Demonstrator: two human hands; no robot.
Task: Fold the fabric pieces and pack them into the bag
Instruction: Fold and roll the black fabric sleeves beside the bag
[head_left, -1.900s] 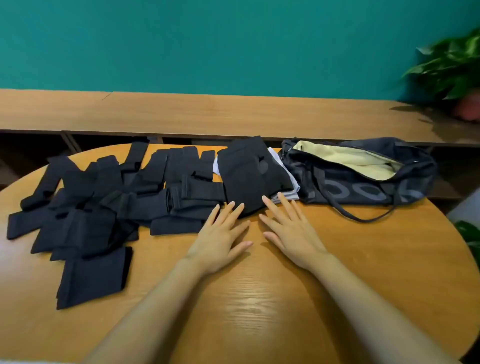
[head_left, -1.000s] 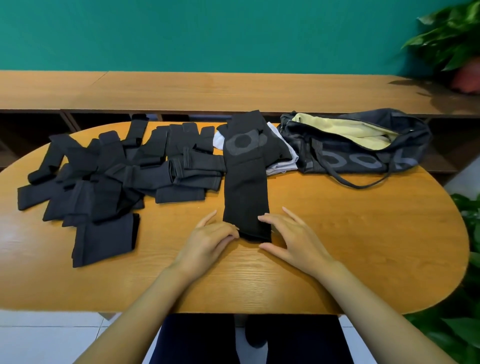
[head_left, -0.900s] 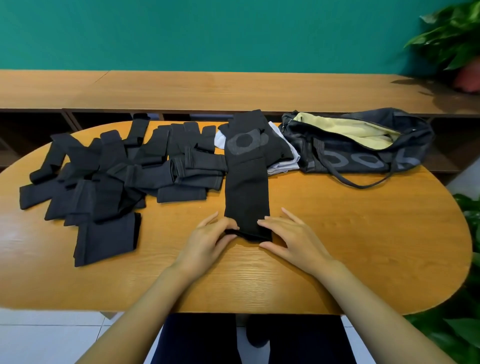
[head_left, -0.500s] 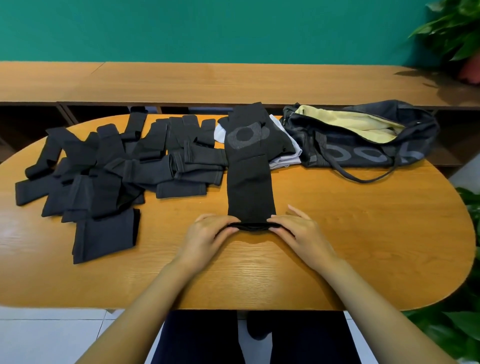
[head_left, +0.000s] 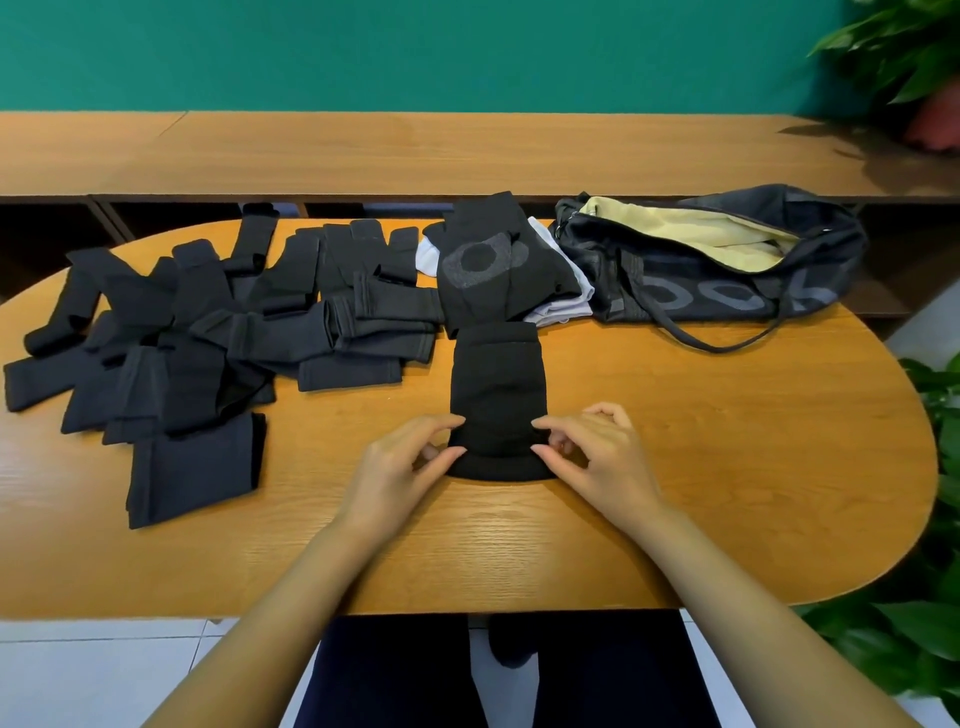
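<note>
At the oval wooden surface (head_left: 727, 467), my left hand (head_left: 410, 460) and right hand (head_left: 589, 452) pinch either side of a black fabric piece (head_left: 496, 384), doubled over at its near end. Dark fabric pieces (head_left: 197, 332) lie heaped to the left. Farther back, a black cloth printed with a grey ring (head_left: 488, 260) rests on white cloth (head_left: 563, 306), just beside the unzipped black bag (head_left: 727, 280) with its yellow lining.

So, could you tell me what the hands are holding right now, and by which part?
Both pinch the black fabric piece: the left hand at the near left corner of its fold, the right hand at the near right corner.
</note>
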